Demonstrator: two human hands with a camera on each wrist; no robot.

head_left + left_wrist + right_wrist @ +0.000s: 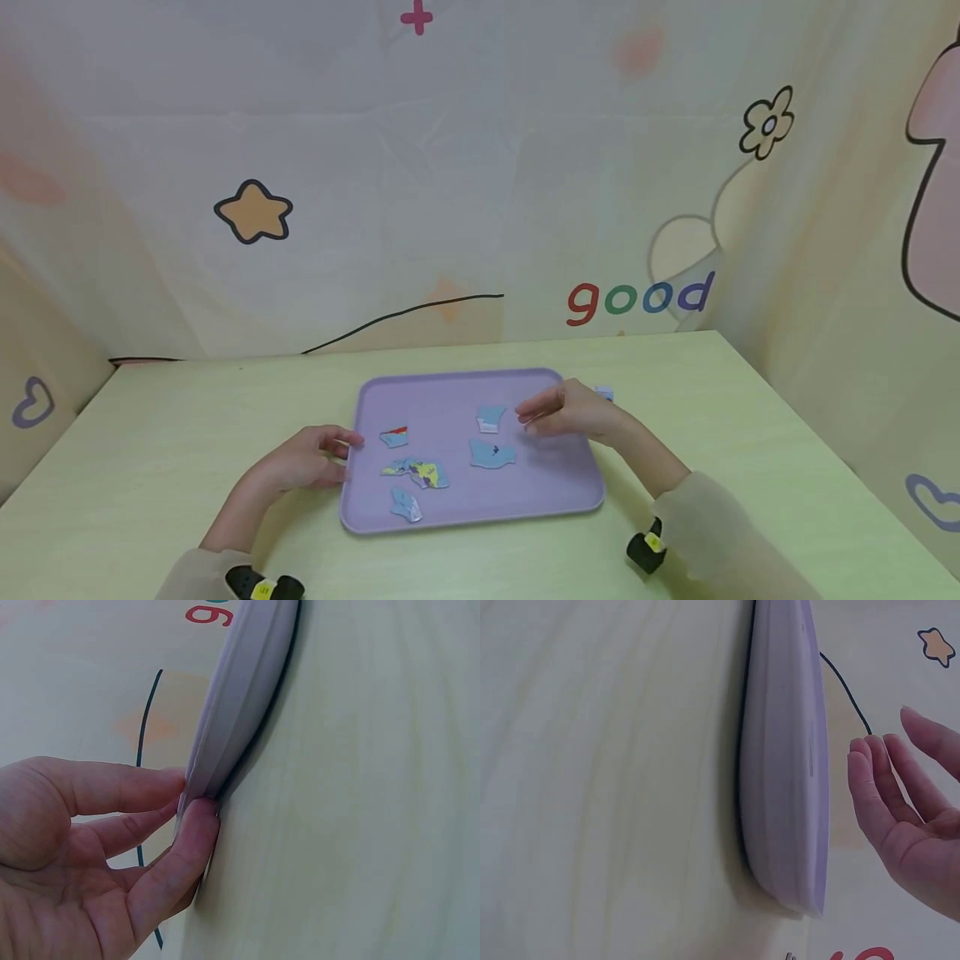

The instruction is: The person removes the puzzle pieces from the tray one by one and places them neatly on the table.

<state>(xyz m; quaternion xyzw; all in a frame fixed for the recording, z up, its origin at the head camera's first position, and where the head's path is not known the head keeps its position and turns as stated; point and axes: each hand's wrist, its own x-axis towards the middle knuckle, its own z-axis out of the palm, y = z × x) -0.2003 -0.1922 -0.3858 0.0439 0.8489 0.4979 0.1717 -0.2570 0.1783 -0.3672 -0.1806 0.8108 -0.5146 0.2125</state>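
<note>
On the lavender tray (465,521) lie several light-blue puzzle pieces. A piece with a red strip (393,437) is at the left, above a wider blue-and-yellow section (423,472) and a small piece (406,505) near the front rim. Right of the middle are a piece with a white edge (491,419) and a broader blue piece (492,454). My left hand (311,457) holds the tray's left edge, fingertips at the rim and outer wall in the left wrist view. My right hand (573,410) hovers over the tray's right side, fingers loosely bent and empty.
A small blue-and-white item (604,392) lies on the pale wooden table (675,375) just beyond the right hand, partly hidden by it. A printed curtain (450,167) hangs behind the table and along its sides.
</note>
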